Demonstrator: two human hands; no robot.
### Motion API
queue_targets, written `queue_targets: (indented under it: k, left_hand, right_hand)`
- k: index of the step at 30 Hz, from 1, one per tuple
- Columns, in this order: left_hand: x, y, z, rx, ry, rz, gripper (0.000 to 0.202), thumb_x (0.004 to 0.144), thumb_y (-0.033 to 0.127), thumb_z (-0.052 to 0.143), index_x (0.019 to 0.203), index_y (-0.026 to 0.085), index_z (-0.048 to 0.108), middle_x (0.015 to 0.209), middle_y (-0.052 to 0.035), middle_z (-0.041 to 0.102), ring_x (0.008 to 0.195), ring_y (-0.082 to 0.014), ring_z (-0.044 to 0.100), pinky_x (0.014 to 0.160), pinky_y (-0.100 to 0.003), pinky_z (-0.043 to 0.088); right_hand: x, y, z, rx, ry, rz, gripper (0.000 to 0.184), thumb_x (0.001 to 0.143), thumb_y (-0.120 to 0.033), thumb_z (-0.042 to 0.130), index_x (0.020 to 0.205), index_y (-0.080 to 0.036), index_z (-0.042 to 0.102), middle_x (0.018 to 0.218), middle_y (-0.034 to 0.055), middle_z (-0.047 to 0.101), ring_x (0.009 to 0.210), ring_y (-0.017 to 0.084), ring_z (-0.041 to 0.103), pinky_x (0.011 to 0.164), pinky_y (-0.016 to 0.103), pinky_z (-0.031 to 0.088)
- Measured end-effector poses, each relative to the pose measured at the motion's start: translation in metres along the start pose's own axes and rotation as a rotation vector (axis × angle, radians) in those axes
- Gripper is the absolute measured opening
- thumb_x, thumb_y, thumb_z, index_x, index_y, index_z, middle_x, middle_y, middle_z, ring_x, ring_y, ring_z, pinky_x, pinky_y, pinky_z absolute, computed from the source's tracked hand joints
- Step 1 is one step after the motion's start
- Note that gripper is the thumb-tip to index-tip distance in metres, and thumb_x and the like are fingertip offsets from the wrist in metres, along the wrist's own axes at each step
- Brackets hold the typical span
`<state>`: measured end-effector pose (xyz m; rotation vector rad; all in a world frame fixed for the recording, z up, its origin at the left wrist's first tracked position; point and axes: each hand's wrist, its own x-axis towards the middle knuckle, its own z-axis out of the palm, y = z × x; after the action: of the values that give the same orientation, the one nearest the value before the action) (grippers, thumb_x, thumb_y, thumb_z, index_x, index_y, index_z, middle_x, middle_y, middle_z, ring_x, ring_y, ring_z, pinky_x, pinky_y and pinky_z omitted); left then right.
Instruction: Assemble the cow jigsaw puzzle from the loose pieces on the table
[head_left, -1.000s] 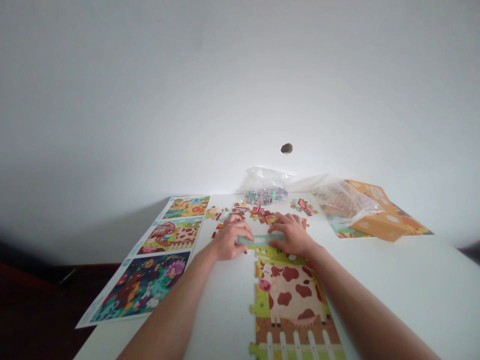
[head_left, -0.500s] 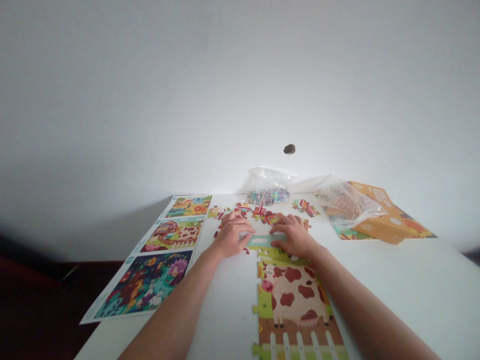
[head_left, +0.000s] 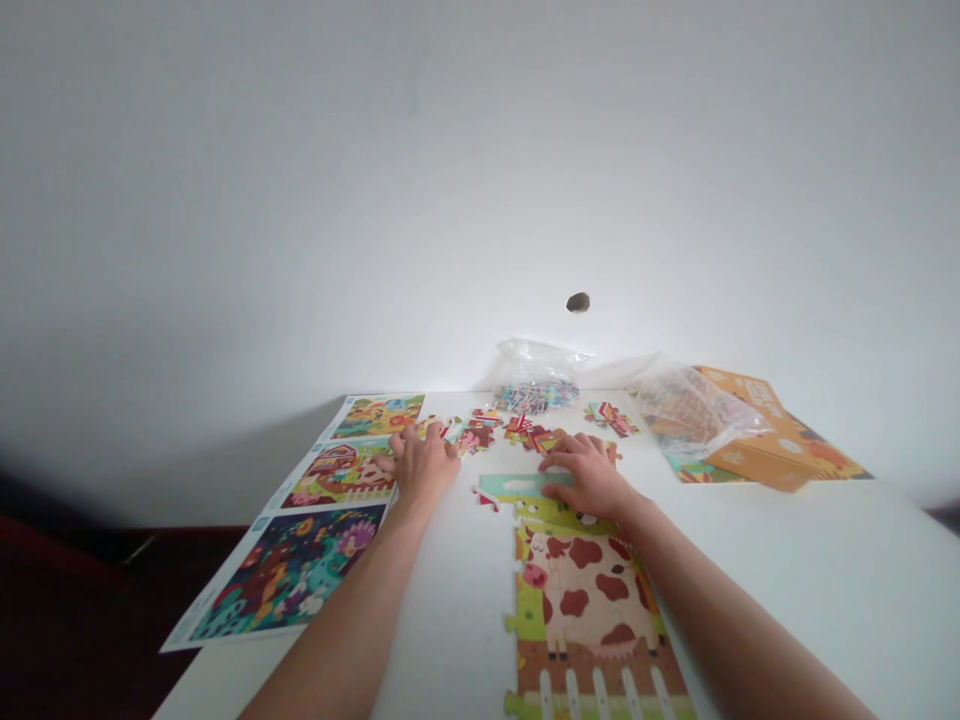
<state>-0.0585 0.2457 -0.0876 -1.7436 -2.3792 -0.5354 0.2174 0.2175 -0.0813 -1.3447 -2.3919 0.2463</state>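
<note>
My left hand (head_left: 420,467) hovers low at the far left of the loose jigsaw pieces (head_left: 487,432), its fingers spread beside the top of a printed picture sheet (head_left: 289,570). It shows nothing held. My right hand (head_left: 589,475) rests on a pale teal puzzle strip (head_left: 510,486), which lies at the top of an assembled cow puzzle (head_left: 589,600). Part of the strip is hidden under that hand's thumb, and its fingers reach toward the loose pieces.
A clear plastic bag of puzzle pieces (head_left: 536,395) lies at the back of the white table (head_left: 787,570). An orange box (head_left: 757,450) and another plastic bag (head_left: 694,412) sit back right. The table's left edge drops to a dark floor.
My left hand has moved left, off the teal strip, to the loose pieces beside the picture sheet. My right hand stays on the strip.
</note>
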Motion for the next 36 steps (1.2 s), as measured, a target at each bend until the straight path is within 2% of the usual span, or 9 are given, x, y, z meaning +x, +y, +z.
queue_targets:
  k: [3, 6, 11, 15, 19, 25, 30, 33, 36]
  left_hand:
    - [-0.001, 0.000, -0.002, 0.014, 0.036, -0.023, 0.030, 0.084, 0.040, 0.059, 0.108, 0.024, 0.069, 0.128, -0.0194, 0.053, 0.126, -0.0423, 0.038, 0.097, -0.069, 0.026]
    - [-0.002, 0.001, -0.005, 0.009, -0.013, -0.037, 0.021, 0.083, 0.034, 0.058, 0.095, 0.022, 0.071, 0.128, -0.0198, 0.053, 0.125, -0.0429, 0.039, 0.096, -0.071, 0.025]
    - [0.000, -0.001, -0.001, -0.037, -0.023, -0.022, 0.032, 0.083, 0.032, 0.058, 0.112, 0.026, 0.069, 0.135, -0.0186, 0.051, 0.127, -0.0434, 0.038, 0.093, -0.068, 0.031]
    - [0.005, -0.006, 0.009, -0.090, -0.076, 0.073, 0.039, 0.086, 0.029, 0.052, 0.123, 0.030, 0.065, 0.147, -0.0092, 0.048, 0.132, -0.0428, 0.033, 0.097, -0.069, 0.031]
    - [0.008, -0.007, 0.015, -0.138, -0.111, 0.119, 0.036, 0.091, 0.028, 0.047, 0.121, 0.032, 0.066, 0.143, -0.0035, 0.055, 0.133, -0.0397, 0.035, 0.100, -0.066, 0.032]
    - [0.008, -0.006, 0.012, -0.137, -0.073, 0.111, 0.028, 0.089, 0.039, 0.055, 0.111, 0.030, 0.070, 0.136, -0.0058, 0.060, 0.118, -0.0398, 0.045, 0.093, -0.059, 0.038]
    - [0.012, -0.009, 0.015, -0.181, -0.042, 0.116, 0.027, 0.087, 0.037, 0.059, 0.108, 0.028, 0.072, 0.132, -0.0059, 0.063, 0.117, -0.0375, 0.047, 0.092, -0.053, 0.040]
    - [0.013, -0.007, 0.012, -0.291, 0.021, 0.251, 0.023, 0.087, 0.032, 0.059, 0.104, 0.027, 0.073, 0.123, -0.0042, 0.068, 0.115, -0.0304, 0.051, 0.099, -0.049, 0.038]
    - [0.007, -0.001, 0.005, -0.473, -0.035, 0.649, 0.018, 0.088, 0.027, 0.059, 0.096, 0.026, 0.075, 0.112, -0.0014, 0.072, 0.107, -0.0221, 0.057, 0.106, -0.043, 0.035]
  right_hand:
    - [0.000, -0.001, -0.001, -0.002, -0.002, 0.010, 0.022, 0.084, -0.045, 0.070, 0.103, -0.032, 0.073, 0.115, 0.0050, 0.062, 0.107, 0.027, 0.051, 0.095, 0.048, 0.032]
    - [0.000, -0.001, -0.001, 0.000, -0.004, 0.010, 0.023, 0.085, -0.045, 0.069, 0.103, -0.032, 0.073, 0.115, 0.0052, 0.062, 0.108, 0.027, 0.050, 0.096, 0.048, 0.031]
    - [0.000, -0.001, 0.001, -0.003, -0.005, 0.011, 0.024, 0.084, -0.045, 0.070, 0.104, -0.032, 0.073, 0.116, 0.0054, 0.062, 0.108, 0.028, 0.050, 0.096, 0.048, 0.032]
    - [0.001, -0.001, 0.001, -0.022, -0.008, 0.012, 0.023, 0.084, -0.045, 0.071, 0.104, -0.033, 0.073, 0.116, 0.0053, 0.060, 0.108, 0.027, 0.050, 0.096, 0.048, 0.032]
    - [0.001, -0.002, 0.000, -0.037, -0.017, 0.017, 0.026, 0.082, -0.044, 0.073, 0.105, -0.032, 0.072, 0.119, 0.0057, 0.059, 0.108, 0.027, 0.050, 0.096, 0.048, 0.032]
    - [0.001, 0.000, 0.003, -0.028, -0.002, 0.017, 0.025, 0.082, -0.043, 0.074, 0.104, -0.032, 0.072, 0.115, 0.0052, 0.060, 0.108, 0.027, 0.050, 0.097, 0.049, 0.032]
    - [0.001, 0.002, 0.003, -0.017, -0.004, 0.005, 0.025, 0.081, -0.042, 0.075, 0.104, -0.032, 0.072, 0.113, 0.0044, 0.060, 0.107, 0.027, 0.050, 0.098, 0.048, 0.032]
    - [0.001, 0.005, 0.001, 0.004, -0.015, -0.005, 0.023, 0.081, -0.040, 0.076, 0.102, -0.033, 0.073, 0.114, 0.0039, 0.061, 0.107, 0.026, 0.051, 0.101, 0.047, 0.032]
    - [0.000, 0.010, -0.004, 0.015, -0.039, 0.008, 0.022, 0.082, -0.039, 0.076, 0.103, -0.033, 0.074, 0.116, 0.0044, 0.062, 0.110, 0.027, 0.051, 0.102, 0.048, 0.031]
